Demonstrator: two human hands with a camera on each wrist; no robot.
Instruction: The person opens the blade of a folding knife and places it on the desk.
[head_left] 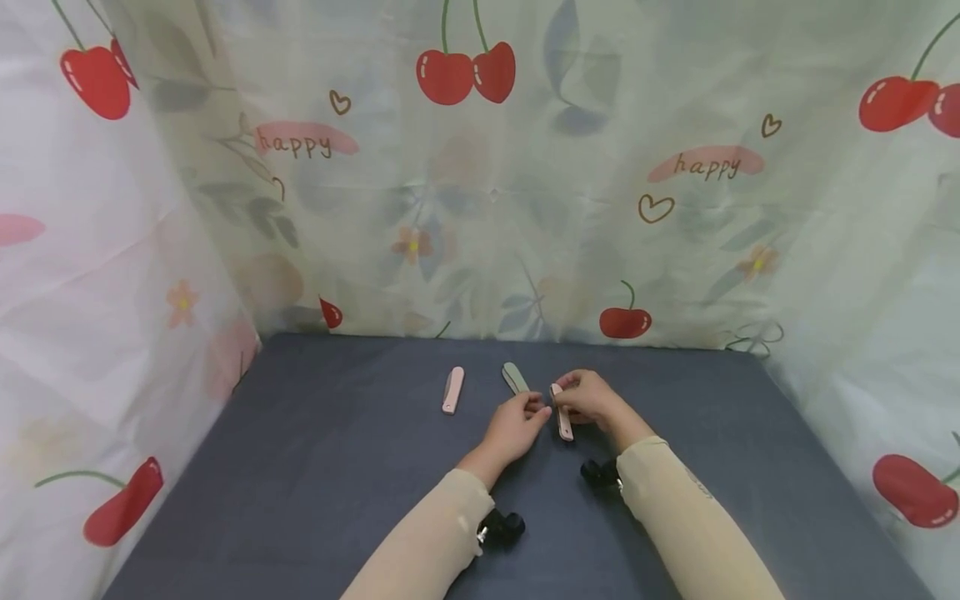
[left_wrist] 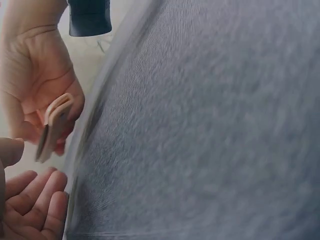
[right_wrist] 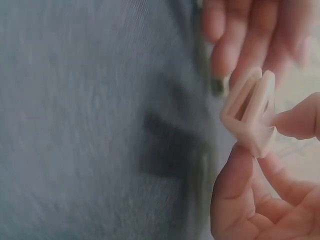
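Note:
My right hand (head_left: 592, 398) pinches a pink folding knife (head_left: 562, 414) between thumb and fingers. In the right wrist view, a slot runs along the handle of this pink knife (right_wrist: 250, 112). Close by on its left, my left hand (head_left: 515, 429) has its fingers loosely bent, and the left wrist view shows its palm (left_wrist: 30, 215) turned up with nothing in it. A green folding knife (head_left: 514, 377) lies just beyond the left fingers, its near end hidden by them. Farther left, a second pink folding knife (head_left: 453, 390) lies on the dark cloth.
Dark grey cloth covers the table (head_left: 337, 467). A patterned curtain (head_left: 495, 208) with cherries stands behind it and along both sides. Black wrist cameras hang under the left sleeve (head_left: 423, 533) and the right sleeve (head_left: 690, 508).

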